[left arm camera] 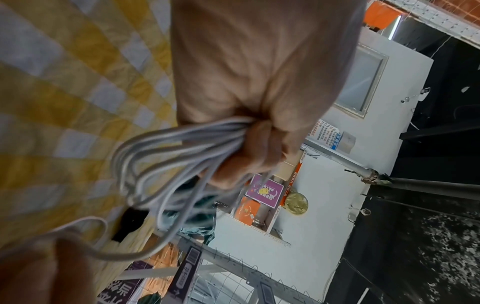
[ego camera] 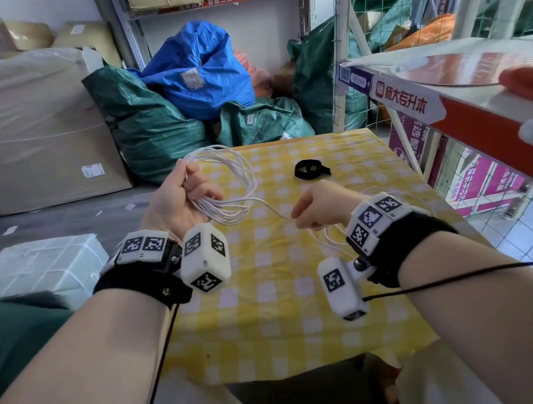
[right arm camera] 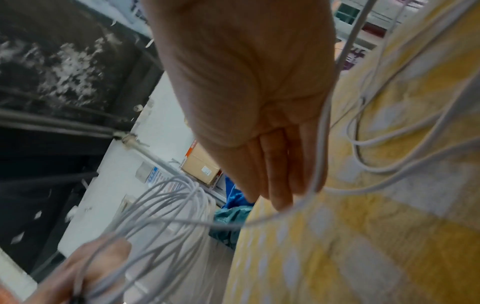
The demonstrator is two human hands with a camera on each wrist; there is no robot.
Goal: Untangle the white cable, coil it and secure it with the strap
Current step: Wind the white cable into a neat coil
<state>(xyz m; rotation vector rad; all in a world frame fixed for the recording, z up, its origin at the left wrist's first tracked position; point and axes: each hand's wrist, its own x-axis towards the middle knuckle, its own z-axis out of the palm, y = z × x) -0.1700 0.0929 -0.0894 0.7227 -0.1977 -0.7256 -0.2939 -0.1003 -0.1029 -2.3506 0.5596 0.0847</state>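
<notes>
My left hand (ego camera: 182, 196) is raised over the table's left edge, fingers curled round several loops of the white cable (ego camera: 236, 185). The left wrist view shows the bundle (left arm camera: 171, 156) squeezed in the left hand (left arm camera: 257, 142). One strand runs from the coil to my right hand (ego camera: 309, 212), which pinches it above the cloth. In the right wrist view that strand (right arm camera: 319, 164) lies along the fingers (right arm camera: 275, 176), and loose cable (right arm camera: 389, 166) trails on the table behind the hand. The black strap (ego camera: 310, 169) lies curled on the cloth beyond both hands, untouched.
The table (ego camera: 304, 313) wears a yellow and white checked cloth. A red and white shelf (ego camera: 467, 112) juts in close on the right. Green and blue sacks (ego camera: 197, 76) and cardboard boxes stand behind the table. A wrapped white package (ego camera: 37, 271) sits low at the left.
</notes>
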